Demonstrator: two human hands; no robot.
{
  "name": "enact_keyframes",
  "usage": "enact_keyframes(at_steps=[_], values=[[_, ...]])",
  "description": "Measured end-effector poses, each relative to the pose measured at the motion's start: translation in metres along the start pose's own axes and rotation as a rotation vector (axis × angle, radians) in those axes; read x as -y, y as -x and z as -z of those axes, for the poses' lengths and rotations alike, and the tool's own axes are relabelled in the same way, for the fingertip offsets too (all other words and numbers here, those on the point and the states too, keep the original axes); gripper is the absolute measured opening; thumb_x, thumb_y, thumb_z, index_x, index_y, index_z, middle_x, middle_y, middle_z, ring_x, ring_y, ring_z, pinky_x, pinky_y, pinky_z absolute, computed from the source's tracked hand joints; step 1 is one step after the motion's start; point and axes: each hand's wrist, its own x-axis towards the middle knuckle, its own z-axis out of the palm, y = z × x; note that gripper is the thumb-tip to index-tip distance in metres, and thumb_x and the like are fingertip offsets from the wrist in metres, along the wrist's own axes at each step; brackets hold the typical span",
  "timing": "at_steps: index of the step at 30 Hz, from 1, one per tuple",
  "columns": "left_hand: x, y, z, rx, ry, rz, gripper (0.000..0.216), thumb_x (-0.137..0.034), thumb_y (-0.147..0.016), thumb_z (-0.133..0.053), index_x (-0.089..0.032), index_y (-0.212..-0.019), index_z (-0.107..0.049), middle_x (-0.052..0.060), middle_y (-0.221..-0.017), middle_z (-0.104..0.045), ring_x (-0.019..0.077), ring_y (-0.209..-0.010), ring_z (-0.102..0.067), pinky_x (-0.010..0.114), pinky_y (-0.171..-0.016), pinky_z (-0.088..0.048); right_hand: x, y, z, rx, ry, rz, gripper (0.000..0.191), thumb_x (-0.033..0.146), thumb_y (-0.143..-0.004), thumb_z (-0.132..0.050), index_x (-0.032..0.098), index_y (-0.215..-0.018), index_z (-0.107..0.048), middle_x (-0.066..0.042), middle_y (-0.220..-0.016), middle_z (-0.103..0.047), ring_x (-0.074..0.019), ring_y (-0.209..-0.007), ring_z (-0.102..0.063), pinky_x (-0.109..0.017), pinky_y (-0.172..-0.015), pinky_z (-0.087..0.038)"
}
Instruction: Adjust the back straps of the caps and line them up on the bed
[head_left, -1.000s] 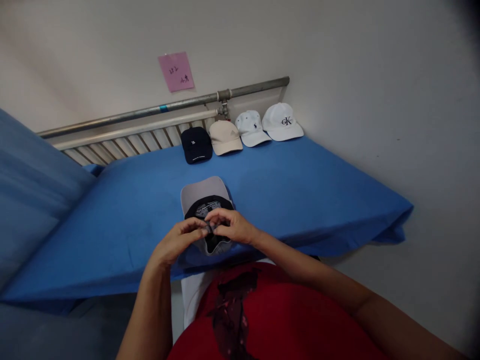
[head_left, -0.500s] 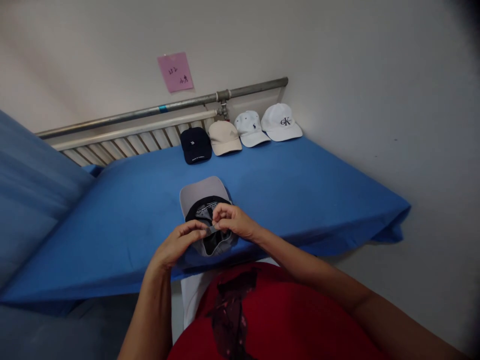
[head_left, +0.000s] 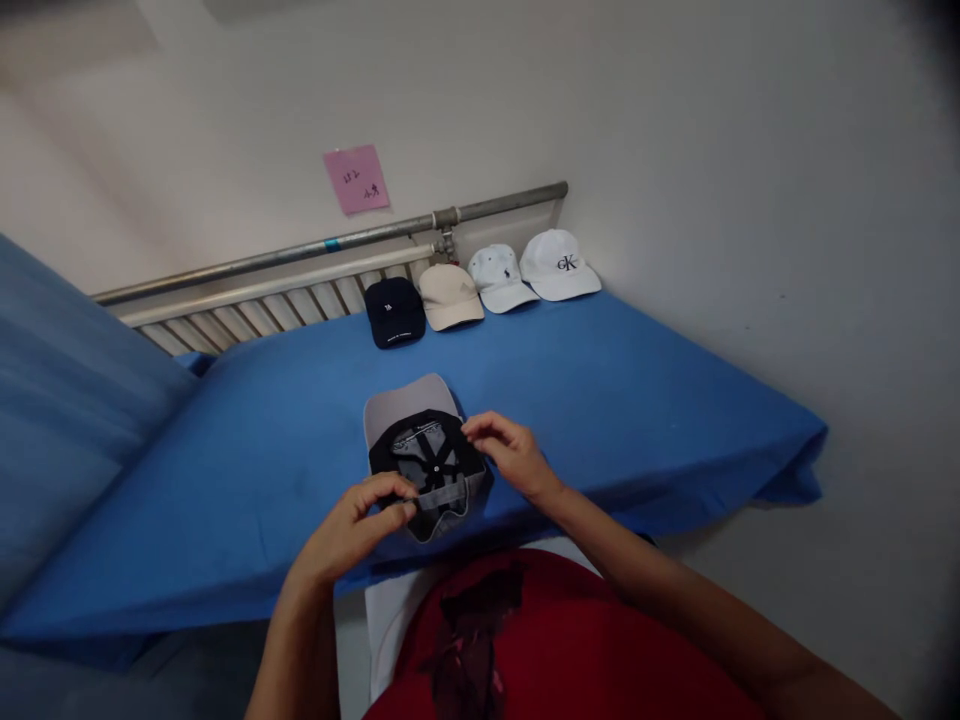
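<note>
A grey baseball cap (head_left: 411, 402) lies upside down near the front edge of the blue-covered table, its brim pointing away from me. Its black inner band and lining face up, and the back strap (head_left: 442, 495) runs across the opening. My left hand (head_left: 356, 520) pinches the cap's back rim by the left end of the strap, thumb and fingers closed. On the other side, my right hand (head_left: 517, 460) has its bent fingers at the cap's right rim, thumb and fingertips close together on the edge.
Along the back of the table stand a navy cap (head_left: 395, 313), a beige cap (head_left: 451, 297), a white cap with a small emblem (head_left: 501, 278) and a white lettered cap (head_left: 559, 265). Behind them are a radiator (head_left: 300, 303) and pipe (head_left: 262, 255). A blue curtain (head_left: 67, 400) hangs left.
My right hand has left the back strap and moved right to the cap's side rim, uncovering the strap and lining. My left hand stays at the strap's left end. The view has tilted slightly.
</note>
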Motion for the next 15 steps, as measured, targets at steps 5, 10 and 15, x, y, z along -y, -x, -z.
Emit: enact_keyframes(at_steps=[5, 10, 15], values=[[-0.018, 0.005, 0.005, -0.003, 0.014, -0.125, 0.007, -0.028, -0.082, -0.064, -0.024, -0.083, -0.069, 0.005, -0.098, -0.065, 0.0221, -0.101, -0.055, 0.033, -0.09, -0.041, 0.002, 0.009, 0.01, 0.305, 0.423, 0.287, 0.049, -0.003, -0.063, -0.042, 0.023, -0.096, -0.066, -0.005, -0.12, -0.059, -0.0204, -0.118, -0.049, -0.044, -0.102, -0.037], [-0.036, 0.021, 0.02, -0.039, 0.004, -0.1, 0.011, -0.033, -0.082, -0.066, -0.026, -0.087, -0.072, 0.005, -0.09, -0.067, 0.0215, -0.087, -0.059, 0.032, -0.078, -0.047, 0.03, 0.005, 0.013, 0.338, 0.46, 0.342, 0.023, 0.006, -0.072, -0.052, 0.021, -0.085, -0.064, -0.008, -0.117, -0.061, -0.0241, -0.115, -0.05, -0.048, -0.102, -0.034], [-0.065, 0.042, 0.043, -0.213, 0.229, -0.249, 0.02, -0.047, -0.078, -0.067, -0.028, -0.078, -0.071, 0.001, -0.06, -0.059, 0.0177, -0.057, -0.054, 0.03, -0.051, -0.046, 0.109, -0.004, 0.008, 0.461, 0.041, 0.106, 0.007, 0.021, -0.082, -0.054, 0.02, -0.08, -0.061, 0.001, -0.076, -0.059, -0.0138, -0.074, -0.054, -0.03, -0.073, -0.044]])
